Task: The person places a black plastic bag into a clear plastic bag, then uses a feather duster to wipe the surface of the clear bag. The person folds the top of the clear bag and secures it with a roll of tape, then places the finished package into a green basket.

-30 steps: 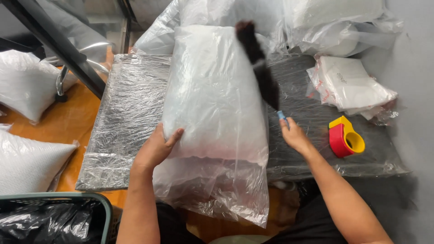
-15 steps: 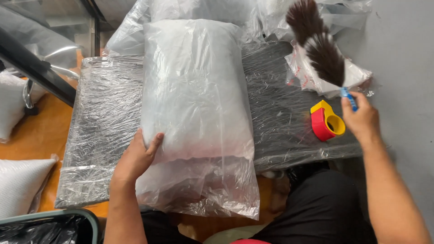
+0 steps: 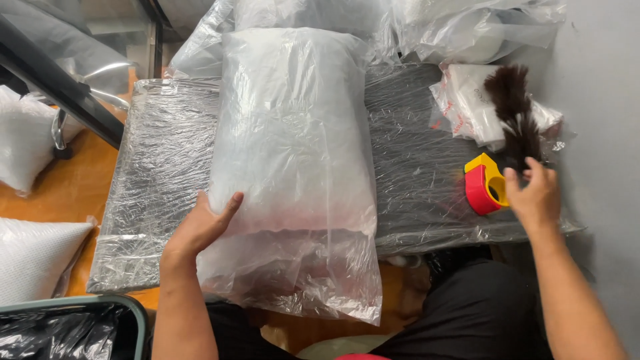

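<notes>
One bagged pillow [image 3: 293, 167] lies on the plastic-wrapped work surface [image 3: 160, 180], long axis running near to far, its open bag end overhanging the near edge. The left hand [image 3: 200, 230] rests flat against its near left side, fingers together, thumb spread. The right hand [image 3: 533, 193] is closed around the handle of one dark feather duster [image 3: 513, 117], feathers pointing away. One red-and-yellow tape dispenser [image 3: 485, 183] sits just beside that hand. Two white pillows [image 3: 37, 257] lie at the left.
</notes>
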